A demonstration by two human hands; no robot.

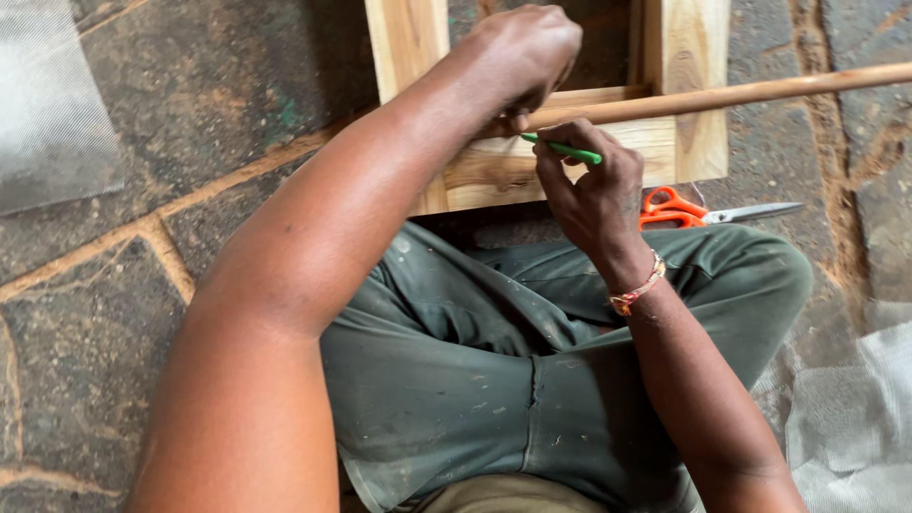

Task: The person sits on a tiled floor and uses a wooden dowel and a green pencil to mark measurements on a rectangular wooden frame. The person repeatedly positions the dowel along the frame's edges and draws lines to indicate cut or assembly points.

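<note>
A pale wooden frame (698,142) lies on the stone floor in front of my knees. Across its near rail rests a long round wooden stick (741,93), running off to the right. My left hand (522,52) is closed over the stick's near end and presses it onto the frame. My right hand (594,185) grips a green pen (565,149), its tip against the wood just below the stick and beside my left thumb.
Orange-handled scissors (674,207) lie on the floor right of my right hand, blades pointing right. Sheets of grey wire mesh (47,104) lie at the upper left, with more mesh (855,408) at the lower right. My green trousers fill the foreground.
</note>
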